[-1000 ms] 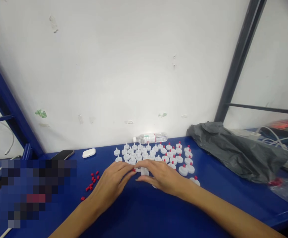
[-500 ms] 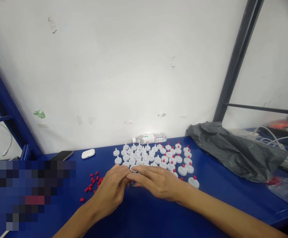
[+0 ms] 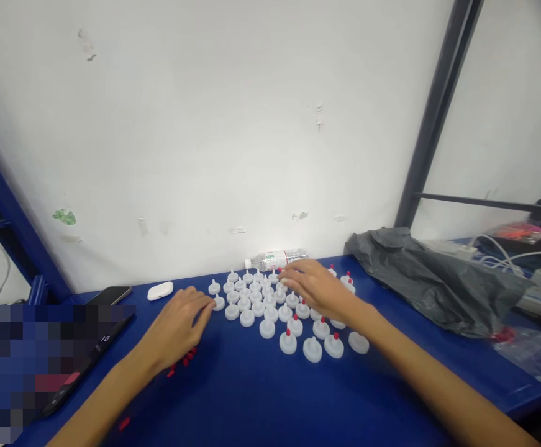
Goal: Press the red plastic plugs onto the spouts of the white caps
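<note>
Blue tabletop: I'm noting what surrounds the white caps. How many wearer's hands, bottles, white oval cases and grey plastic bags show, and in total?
Hands (left hand, right hand): 2
Bottle: 1
White oval case: 1
Grey plastic bag: 1
Total: 5

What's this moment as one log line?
left hand: beside white spouted pieces; right hand: over same pieces, grip unclear; loose red caps: near left hand

White caps (image 3: 246, 318) stand beside the left hand (image 3: 181, 325).
</note>
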Demonstrator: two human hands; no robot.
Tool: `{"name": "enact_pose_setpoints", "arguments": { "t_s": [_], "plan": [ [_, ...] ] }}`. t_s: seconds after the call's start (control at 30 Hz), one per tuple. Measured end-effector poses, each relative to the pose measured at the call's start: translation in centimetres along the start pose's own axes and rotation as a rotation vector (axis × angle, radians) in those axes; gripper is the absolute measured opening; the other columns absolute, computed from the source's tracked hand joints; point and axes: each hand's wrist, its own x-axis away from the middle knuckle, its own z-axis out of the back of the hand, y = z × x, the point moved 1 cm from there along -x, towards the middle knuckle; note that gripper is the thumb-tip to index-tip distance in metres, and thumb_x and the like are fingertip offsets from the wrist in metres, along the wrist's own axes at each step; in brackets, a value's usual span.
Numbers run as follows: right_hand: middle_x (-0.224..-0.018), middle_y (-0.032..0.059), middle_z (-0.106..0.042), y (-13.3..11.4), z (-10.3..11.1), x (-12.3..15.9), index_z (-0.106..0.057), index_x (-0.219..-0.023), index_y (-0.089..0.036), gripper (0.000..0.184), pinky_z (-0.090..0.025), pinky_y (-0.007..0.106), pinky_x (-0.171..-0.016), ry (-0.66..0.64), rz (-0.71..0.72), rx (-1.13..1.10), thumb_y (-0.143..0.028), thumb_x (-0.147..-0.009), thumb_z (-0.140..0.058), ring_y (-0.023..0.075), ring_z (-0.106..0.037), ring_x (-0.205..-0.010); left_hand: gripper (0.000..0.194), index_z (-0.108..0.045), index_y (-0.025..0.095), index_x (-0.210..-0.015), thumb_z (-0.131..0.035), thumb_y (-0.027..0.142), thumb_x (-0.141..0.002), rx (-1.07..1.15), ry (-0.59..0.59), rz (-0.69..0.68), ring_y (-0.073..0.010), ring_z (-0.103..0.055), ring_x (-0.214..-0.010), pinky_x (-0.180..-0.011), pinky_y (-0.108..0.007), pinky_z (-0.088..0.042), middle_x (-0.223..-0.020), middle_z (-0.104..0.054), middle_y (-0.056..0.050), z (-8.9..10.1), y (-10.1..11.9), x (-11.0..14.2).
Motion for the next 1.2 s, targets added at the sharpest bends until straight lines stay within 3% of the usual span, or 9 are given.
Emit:
{"name": "enact_pose_setpoints", "arguments": {
  "t_s": [0.13, 0.33, 0.53, 0.7, 0.87, 1.03, 1.2],
  "plan": [
    [-0.094, 0.0069, -0.07, 2.5, 0.1, 0.4, -0.065, -0.094, -0.019, 0.045, -0.044, 0.041, -0.094, -0.141, -0.076, -0.056, -0.036, -0.109, -0.026, 0.0222, -0.063, -0.094, 0.038, -0.068, 0.021, -0.081, -0.038, 0.035, -0.098, -0.128, -0.064, 0.149, -0.0287, -0.06, -0.087, -0.078, -0.039, -0.044, -0.082, -0.069, -0.009, 1.0, -3.2, 0.0],
    [-0.072, 0.0041, -0.064, 2.9, -0.7, 0.9, -0.058, -0.075, -0.02, 0.058, -0.045, 0.037, -0.082, -0.206, -0.095, -0.062, -0.044, -0.109, -0.019, 0.0204, -0.06, -0.072, 0.03, -0.07, 0.022, -0.084, -0.045, 0.036, -0.092, -0.117, -0.137, 0.248, -0.0285, -0.062, -0.088, -0.078, -0.038, -0.046, -0.086, -0.07, -0.009, 1.5, -5.7, 0.4],
    [-0.076, 0.0048, -0.067, 2.9, -0.3, 0.7, -0.063, -0.081, -0.019, 0.056, -0.045, 0.04, -0.084, -0.21, -0.098, -0.058, -0.042, -0.109, -0.021, 0.0219, -0.062, -0.077, 0.027, -0.072, 0.025, -0.084, -0.048, 0.034, -0.088, -0.062, -0.179, 0.266, -0.0266, -0.064, -0.088, -0.076, -0.034, -0.047, -0.087, -0.071, -0.007, 1.8, -5.8, 0.6],
    [-0.1, 0.0068, -0.074, 2.5, -0.1, 0.6, -0.072, -0.1, -0.022, 0.034, -0.043, 0.046, -0.096, -0.146, -0.085, -0.079, -0.045, -0.103, -0.048, 0.0261, -0.063, -0.103, 0.025, -0.075, 0.027, -0.082, -0.052, 0.036, -0.086, 0.007, -0.234, 0.263, -0.0249, -0.066, -0.085, -0.072, -0.032, -0.048, -0.086, -0.073, -0.004, 2.4, -5.4, 0.7],
    [-0.096, 0.0056, -0.074, 2.5, -1.0, 1.0, -0.076, -0.093, -0.023, 0.022, -0.044, 0.047, -0.096, -0.21, -0.094, -0.072, -0.041, -0.094, -0.064, 0.0262, -0.064, -0.101, 0.025, -0.075, 0.025, -0.086, -0.053, 0.036, -0.083, -0.026, -0.271, 0.289, -0.0262, -0.068, -0.085, -0.073, -0.033, -0.05, -0.086, -0.073, -0.005, 1.9, -5.8, 0.9],
    [-0.099, 0.0078, -0.074, 2.6, -1.7, 1.1, -0.076, -0.097, -0.022, 0.021, -0.043, 0.052, -0.097, -0.211, -0.133, -0.045, -0.04, -0.091, -0.068, 0.0295, -0.062, -0.104, 0.021, -0.072, 0.024, -0.076, -0.056, 0.037, -0.079, -0.097, -0.271, 0.323, -0.0289, -0.066, -0.087, -0.076, -0.036, -0.049, -0.086, -0.07, -0.009, 1.5, -6.6, 1.2],
    [-0.09, 0.0059, -0.073, 2.5, -1.4, 0.9, -0.074, -0.086, -0.022, 0.015, -0.044, 0.05, -0.096, -0.205, -0.147, -0.046, -0.035, -0.091, -0.068, 0.0287, -0.064, -0.101, 0.019, -0.071, 0.023, -0.069, -0.058, 0.034, -0.076, -0.145, -0.294, 0.334, -0.0307, -0.065, -0.087, -0.072, -0.037, -0.046, -0.086, -0.069, -0.011, 1.3, -6.1, 1.2]
  ]
}}
